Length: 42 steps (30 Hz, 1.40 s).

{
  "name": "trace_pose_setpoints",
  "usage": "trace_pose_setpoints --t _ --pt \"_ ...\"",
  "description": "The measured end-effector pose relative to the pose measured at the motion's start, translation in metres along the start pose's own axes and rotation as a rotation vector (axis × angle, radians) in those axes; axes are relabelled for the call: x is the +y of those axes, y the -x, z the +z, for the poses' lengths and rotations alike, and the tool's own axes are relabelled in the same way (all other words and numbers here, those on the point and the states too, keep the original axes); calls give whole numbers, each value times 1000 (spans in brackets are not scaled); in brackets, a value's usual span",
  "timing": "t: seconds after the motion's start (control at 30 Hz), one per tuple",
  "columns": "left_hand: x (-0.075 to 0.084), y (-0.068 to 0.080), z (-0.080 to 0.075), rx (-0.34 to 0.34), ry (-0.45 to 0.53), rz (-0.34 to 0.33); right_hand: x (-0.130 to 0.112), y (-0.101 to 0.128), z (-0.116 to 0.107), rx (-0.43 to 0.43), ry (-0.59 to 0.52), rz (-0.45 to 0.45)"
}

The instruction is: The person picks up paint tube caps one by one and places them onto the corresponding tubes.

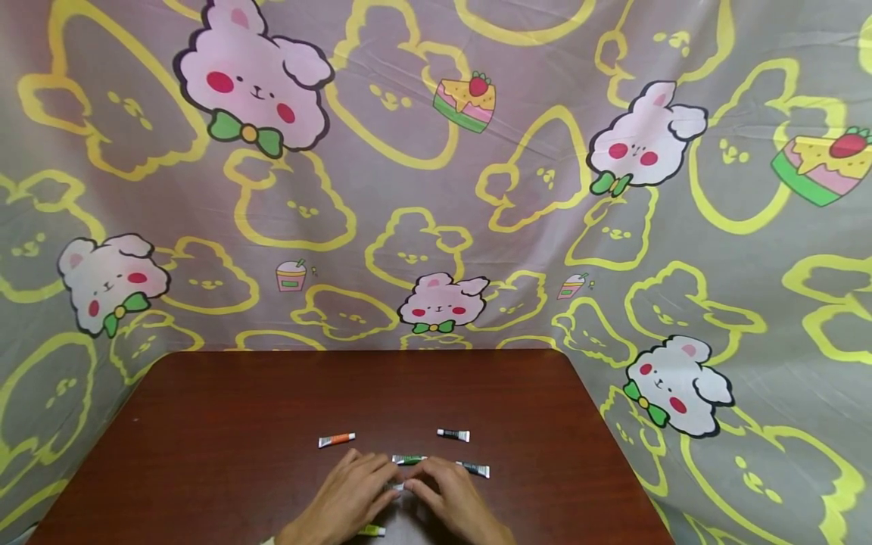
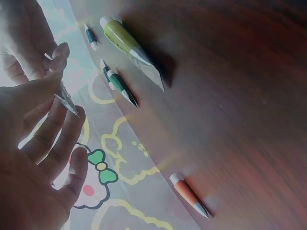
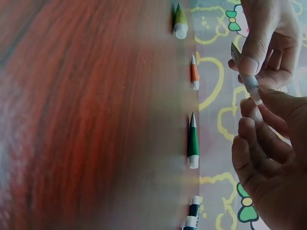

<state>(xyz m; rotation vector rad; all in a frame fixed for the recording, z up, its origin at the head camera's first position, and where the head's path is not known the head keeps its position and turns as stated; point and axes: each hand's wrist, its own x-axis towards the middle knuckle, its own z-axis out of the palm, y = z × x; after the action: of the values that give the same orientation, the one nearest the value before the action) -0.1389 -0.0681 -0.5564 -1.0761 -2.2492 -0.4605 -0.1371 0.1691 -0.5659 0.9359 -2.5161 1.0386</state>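
Note:
Both hands meet over the front of the table around one small paint tube [image 1: 399,487]. My left hand [image 1: 350,492] pinches the tube's body between thumb and fingers; its flat silvery end [image 2: 67,103] sticks out in the left wrist view. At the tube's cap end [image 3: 257,99], my right hand [image 1: 453,496] pinches with thumb and forefinger, its other fingers loosely bent. The fingers hide most of the tube, its colour label included. Just beyond the hands lies a green paint tube [image 1: 409,459], and a yellow-green one [image 1: 371,531] lies by the left wrist.
An orange tube [image 1: 337,440] lies farther back on the left. On the right are a black tube [image 1: 453,434] and a dark tube [image 1: 474,470], the latter close to the right hand. The brown table [image 1: 272,393] meets a cartoon-printed cloth [image 1: 381,182] at the back and sides.

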Motion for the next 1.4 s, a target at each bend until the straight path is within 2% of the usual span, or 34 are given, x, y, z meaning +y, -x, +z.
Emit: trace_pose_setpoints --t 0.1,0.2,0.33,0.6,0.87,0.97,1.2,1.4 --pt "1 0 -2 -55 7 -36 -1 -1 -1 -3 -39 0" --pt "2 0 -3 -78 16 -47 -1 -1 -2 -7 -56 -21" --pt "0 0 -2 -62 55 -25 -1 1 -2 -3 -52 -31" --pt "0 1 -4 -96 82 -39 -1 0 -1 20 29 -57" --pt "-1 0 -4 -76 83 -22 -2 1 -1 11 84 -29" --pt "0 0 -4 -74 88 -21 -2 1 0 -7 34 0" --pt "-1 -1 -4 -69 119 -18 -2 0 -1 -65 -193 69" --pt "-1 -1 -6 -105 148 -33 -3 1 -2 -55 -174 47"
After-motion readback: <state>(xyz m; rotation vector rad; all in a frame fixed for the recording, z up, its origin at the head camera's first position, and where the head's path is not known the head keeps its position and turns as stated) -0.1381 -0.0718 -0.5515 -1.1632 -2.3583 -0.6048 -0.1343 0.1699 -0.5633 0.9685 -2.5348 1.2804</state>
